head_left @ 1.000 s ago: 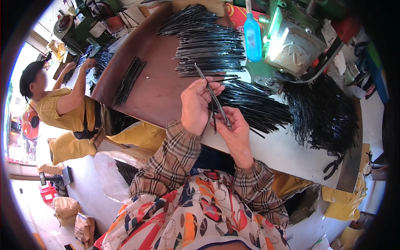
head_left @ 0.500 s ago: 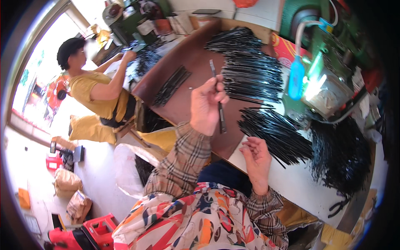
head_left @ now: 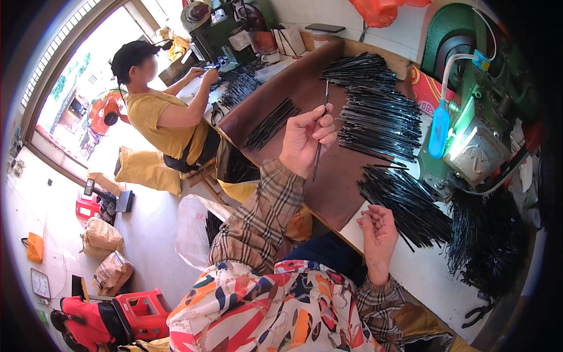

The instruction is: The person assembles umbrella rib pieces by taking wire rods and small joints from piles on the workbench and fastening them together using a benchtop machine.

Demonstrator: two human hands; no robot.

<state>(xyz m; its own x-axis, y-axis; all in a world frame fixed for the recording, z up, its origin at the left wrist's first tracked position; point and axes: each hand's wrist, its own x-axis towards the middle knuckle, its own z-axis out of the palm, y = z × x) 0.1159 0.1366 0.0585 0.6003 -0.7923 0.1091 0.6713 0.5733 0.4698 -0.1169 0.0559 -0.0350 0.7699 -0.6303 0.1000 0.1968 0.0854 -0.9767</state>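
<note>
My left hand (head_left: 309, 139) is raised over the brown sheet (head_left: 335, 199) on the worktable. Its fingers pinch a thin black metal strip (head_left: 318, 159), whose paler tip points up and away from me. Lower and to the right, my right hand (head_left: 378, 237) is held with curled fingers, the thumb close to the index finger. Whether anything is between them cannot be made out. Just beyond it lies a fanned pile of black strips (head_left: 404, 205). Neat rows of similar strips (head_left: 378, 123) lie farther back, and a smaller bundle (head_left: 272, 124) rests left of my left hand.
A green machine (head_left: 469, 135) with a blue lamp (head_left: 438, 132) stands at the right. Tangled black strips (head_left: 487, 234) and pliers (head_left: 478, 314) are on the right side. A person in a yellow shirt (head_left: 167, 111) works at the far left, and another in red (head_left: 88, 320) is at lower left.
The view has shifted, so the scene sits farther right and lower. In my left hand the strip has turned from its flat side to a narrow edge. The right hand stays near the pile.
</note>
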